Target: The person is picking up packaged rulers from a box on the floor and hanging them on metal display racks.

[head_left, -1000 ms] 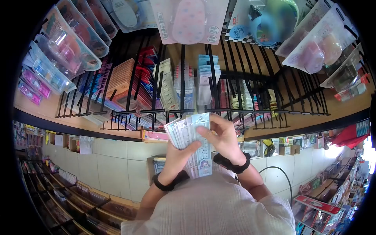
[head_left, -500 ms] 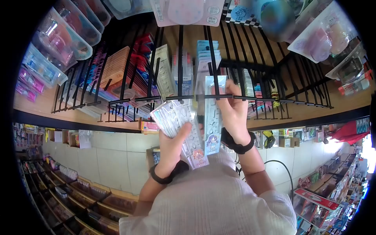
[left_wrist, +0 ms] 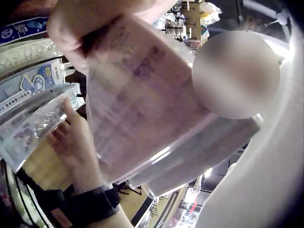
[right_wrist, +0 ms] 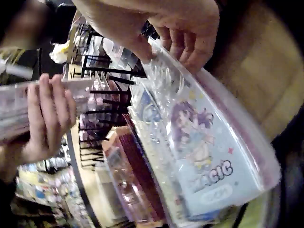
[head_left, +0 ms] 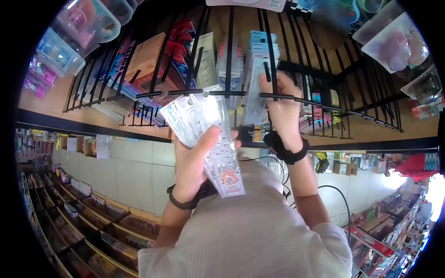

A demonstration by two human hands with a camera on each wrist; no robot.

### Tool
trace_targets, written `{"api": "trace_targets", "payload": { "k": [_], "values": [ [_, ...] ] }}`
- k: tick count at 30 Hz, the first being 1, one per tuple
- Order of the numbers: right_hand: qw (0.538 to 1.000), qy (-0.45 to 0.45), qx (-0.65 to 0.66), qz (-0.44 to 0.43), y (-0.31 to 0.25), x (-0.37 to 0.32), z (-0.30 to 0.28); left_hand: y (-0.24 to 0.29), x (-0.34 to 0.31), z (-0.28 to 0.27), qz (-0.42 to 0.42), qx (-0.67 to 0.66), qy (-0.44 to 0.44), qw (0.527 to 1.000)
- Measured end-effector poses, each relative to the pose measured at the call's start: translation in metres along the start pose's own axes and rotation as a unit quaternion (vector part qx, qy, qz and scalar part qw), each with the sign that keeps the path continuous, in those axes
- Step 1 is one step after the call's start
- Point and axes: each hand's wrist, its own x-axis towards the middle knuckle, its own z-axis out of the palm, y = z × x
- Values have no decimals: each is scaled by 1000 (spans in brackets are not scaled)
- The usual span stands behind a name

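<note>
My left hand (head_left: 189, 162) holds a fanned bundle of slim clear-plastic packets (head_left: 226, 155), thumb across the front. The top packet shows rows of small shapes and a red cartoon print near its lower end. The left wrist view has the bundle's pinkish back (left_wrist: 142, 95) up close. Up at the rack, my right hand (head_left: 283, 107) pinches the upper end of a pale blue packet (right_wrist: 199, 142), printed with a purple-haired cartoon figure and "MAGIC". This packet lies against similar blue ones (head_left: 263, 38) hanging behind it.
Black wire hooks (head_left: 232, 60) jut toward me from the rack, their tips around both hands. Orange packs (head_left: 147, 58), red-and-blue packs (head_left: 181, 34) and cream packs (head_left: 205, 58) hang to the left. Behind me, a compartmented shelf (head_left: 92, 217) stands on the left.
My right hand has drawn the pale blue packet away from the left hand's bundle and moved it up and forward to the blue packets on the rack. The left hand keeps its bundle.
</note>
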Motion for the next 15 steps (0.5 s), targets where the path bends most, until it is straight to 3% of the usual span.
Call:
{"api": "trace_targets", "payload": {
  "k": [3, 4, 6, 8, 10, 12, 13, 15],
  "values": [
    [981, 117, -103, -119, 16, -6, 8, 3, -2, 3, -7, -16, -11, 1000],
    [981, 115, -102, -119, 18, -9, 8, 2, -2, 4, -7, -19, -13, 1000],
    [947, 177, -170, -206, 24, -20, 6, 0, -2, 4, -8, -22, -13, 1000],
    [962, 159, -111, -192, 4, -34, 6, -2, -1, 4, -33, -14, -22, 999],
    [995, -39, 87, -40, -4, -42, 4, -13, 3, 0, -5, 51, -30, 998],
    [990, -76, 121, 8, -23, -48, 5, -23, 6, 1, 27, 116, -43, 992],
    [992, -86, 85, -38, -23, -48, 3, -27, 7, 2, 46, 121, -53, 990],
    [992, -60, 111, -14, -27, -49, -1, -31, 9, 5, 82, 146, -57, 984]
  ]
}}
